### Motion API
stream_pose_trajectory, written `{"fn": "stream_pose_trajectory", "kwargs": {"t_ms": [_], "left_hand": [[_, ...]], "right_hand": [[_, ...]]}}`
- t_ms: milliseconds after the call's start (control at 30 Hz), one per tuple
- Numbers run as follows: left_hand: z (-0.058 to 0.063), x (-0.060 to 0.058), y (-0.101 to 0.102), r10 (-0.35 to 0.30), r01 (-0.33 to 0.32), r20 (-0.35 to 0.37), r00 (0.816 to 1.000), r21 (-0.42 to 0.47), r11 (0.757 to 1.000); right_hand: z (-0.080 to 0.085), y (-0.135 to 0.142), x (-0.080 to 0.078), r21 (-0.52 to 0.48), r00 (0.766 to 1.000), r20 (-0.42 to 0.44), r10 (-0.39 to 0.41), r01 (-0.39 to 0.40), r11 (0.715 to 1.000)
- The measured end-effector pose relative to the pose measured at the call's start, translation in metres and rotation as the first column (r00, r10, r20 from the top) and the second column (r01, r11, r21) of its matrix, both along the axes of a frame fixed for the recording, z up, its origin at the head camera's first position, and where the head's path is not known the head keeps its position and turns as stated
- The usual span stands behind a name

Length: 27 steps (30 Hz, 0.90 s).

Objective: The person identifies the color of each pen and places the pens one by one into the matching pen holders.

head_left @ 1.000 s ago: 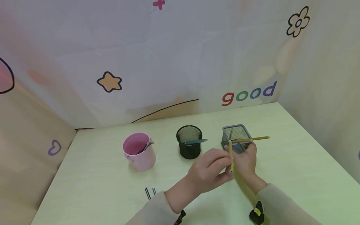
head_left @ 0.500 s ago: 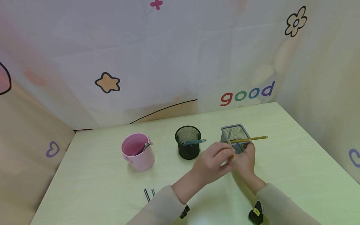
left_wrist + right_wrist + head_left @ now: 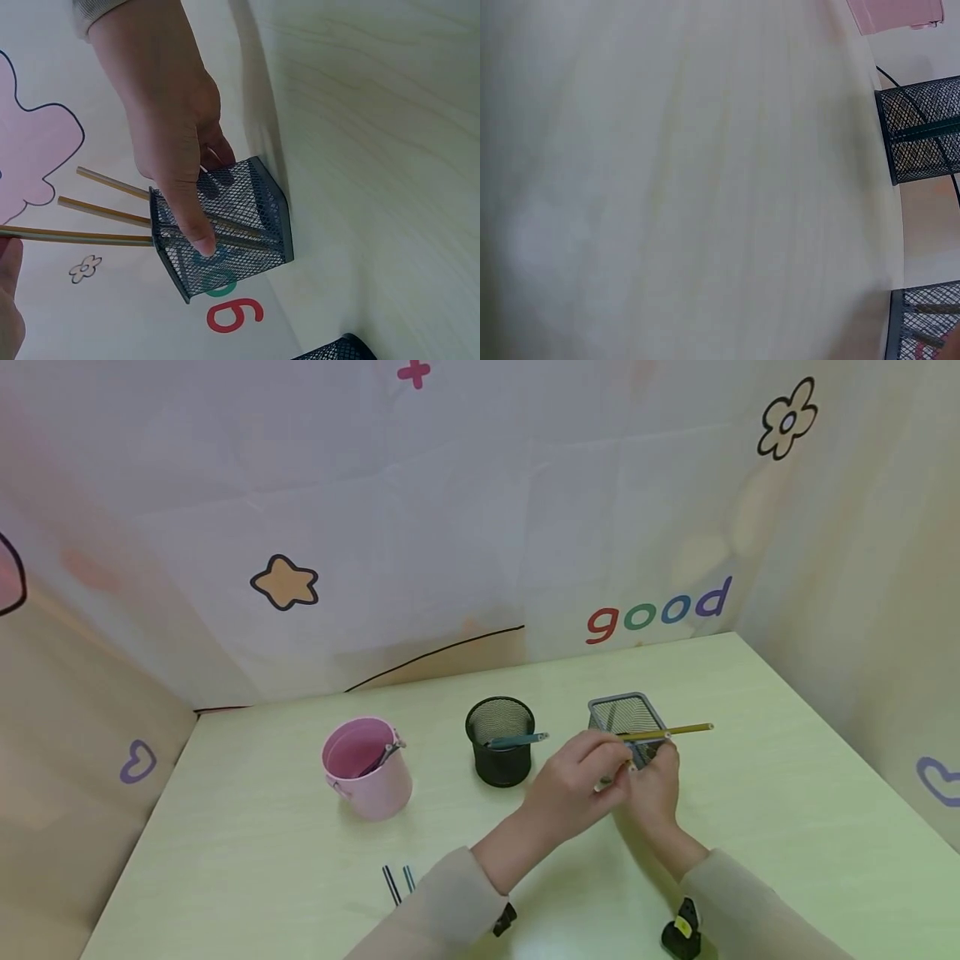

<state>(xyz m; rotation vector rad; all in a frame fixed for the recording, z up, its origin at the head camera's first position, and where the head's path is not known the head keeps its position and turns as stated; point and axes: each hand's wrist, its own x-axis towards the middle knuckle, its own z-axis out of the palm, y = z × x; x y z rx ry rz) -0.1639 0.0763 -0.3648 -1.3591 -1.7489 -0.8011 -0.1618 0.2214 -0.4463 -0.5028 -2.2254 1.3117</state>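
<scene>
A square mesh pen holder (image 3: 626, 714) stands at the right of the table. My right hand (image 3: 656, 781) grips it at its near side; in the left wrist view the thumb lies along the mesh. My left hand (image 3: 573, 785), just over the near rim, pinches a yellow pencil (image 3: 82, 237) by its upper end. The pencil's other end meets the rim in the left wrist view, and the left fingers cover most of it in the head view. Another yellow pencil (image 3: 686, 728) leans out to the right, and a third pencil (image 3: 105, 211) stands in the holder as well.
A round black mesh cup (image 3: 502, 768) with a teal pencil (image 3: 517, 741) stands left of the hands. Further left is a pink bucket (image 3: 378, 793) holding dark sticks. Thin blue pencils (image 3: 391, 885) lie near the left sleeve. Printed fabric walls close off the table's back and sides.
My left hand has moved forward and right, closer to the holder, bringing its pencil down to the rim. The right hand keeps its grip in place.
</scene>
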Motion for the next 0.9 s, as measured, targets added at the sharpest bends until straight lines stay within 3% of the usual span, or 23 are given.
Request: {"fn": "stream_pose_trajectory", "kwargs": {"t_ms": [533, 733, 900], "left_hand": [[-0.014, -0.016, 0.013, 0.022, -0.026, 0.198, 0.98, 0.017, 1.0], [-0.019, -0.019, 0.017, -0.019, 0.001, 0.322, 0.947, 0.056, 0.998], [-0.022, -0.023, 0.02, -0.054, 0.015, 0.433, 0.9, 0.093, 0.996]], "right_hand": [[-0.005, 0.003, -0.005, 0.001, 1.0, 0.004, -0.002, 0.002, 1.0], [-0.005, 0.002, -0.005, -0.021, 1.0, 0.017, 0.01, -0.01, 1.0], [-0.006, 0.003, -0.005, -0.046, 1.0, 0.002, 0.015, -0.015, 0.999]]}}
